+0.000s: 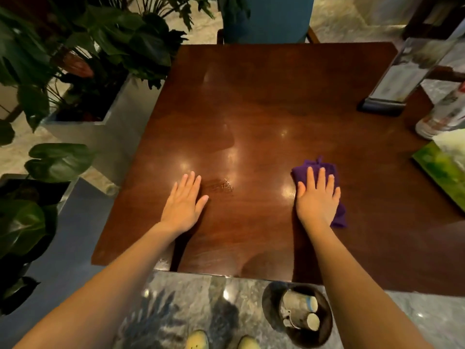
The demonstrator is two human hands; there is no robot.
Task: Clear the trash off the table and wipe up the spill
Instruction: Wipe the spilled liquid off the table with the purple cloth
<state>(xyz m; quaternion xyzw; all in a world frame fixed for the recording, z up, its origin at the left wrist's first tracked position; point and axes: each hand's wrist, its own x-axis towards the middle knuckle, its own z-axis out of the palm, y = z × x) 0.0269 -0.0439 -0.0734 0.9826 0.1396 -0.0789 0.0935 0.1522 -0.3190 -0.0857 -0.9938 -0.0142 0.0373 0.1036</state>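
Note:
A dark wooden table (276, 96) fills the view. My right hand (317, 197) lies flat, fingers spread, pressing down on a purple cloth (338, 215) near the table's front right. My left hand (185, 200) rests flat on the wood with fingers apart and holds nothing. Just right of my left hand's fingertips is a small wet patch of spill (226, 185) with glinting droplets. On the floor below the front edge stands a dark round bin (324, 321) holding crumpled paper cups (299, 311).
A tall glass or mirrored stand (392, 91), a patterned cup (437, 117) and a green tissue box (442, 170) sit along the table's right side. Potted plants (83, 59) crowd the left. A blue chair (266, 18) stands behind the far edge. My shoes (221, 341) show below.

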